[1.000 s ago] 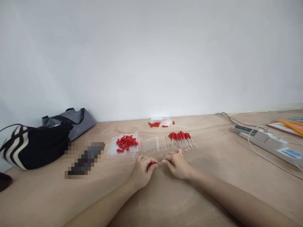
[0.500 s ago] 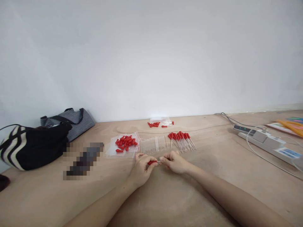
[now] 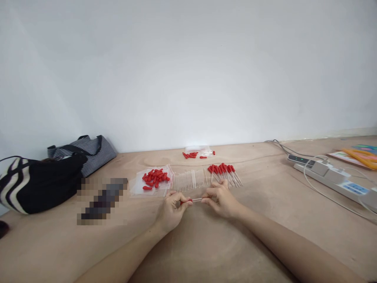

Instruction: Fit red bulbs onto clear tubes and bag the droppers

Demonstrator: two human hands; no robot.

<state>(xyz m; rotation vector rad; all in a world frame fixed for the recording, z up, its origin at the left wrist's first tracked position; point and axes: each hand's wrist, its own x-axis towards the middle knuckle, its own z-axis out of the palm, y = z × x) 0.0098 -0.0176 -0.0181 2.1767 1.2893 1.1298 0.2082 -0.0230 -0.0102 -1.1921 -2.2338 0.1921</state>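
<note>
My left hand (image 3: pixel 173 208) pinches a red rubber bulb (image 3: pixel 186 202) low over the wooden table. From the bulb a thin clear tube (image 3: pixel 196 200) runs right to the fingertips of my right hand (image 3: pixel 219 199), which are closed on it. Just beyond the hands lies a row of clear tubes (image 3: pixel 190 179). To its right, several tubes topped with red bulbs (image 3: pixel 224 169) lie fanned out. Loose red bulbs (image 3: pixel 155 177) are heaped on a plastic bag (image 3: pixel 137 186) to the left.
More red bulbs (image 3: pixel 190 155) lie by a small bag (image 3: pixel 198 149) near the wall. Black and striped bags (image 3: pixel 55 179) and a blurred dark object (image 3: pixel 103 200) are at left. At right are a power strip (image 3: pixel 332 179) with cables and colourful papers (image 3: pixel 356 156).
My hands have moved slightly apart, and more of the clear tube now shows between them. My right fingers have shifted right along it. The view has shifted slightly.
</note>
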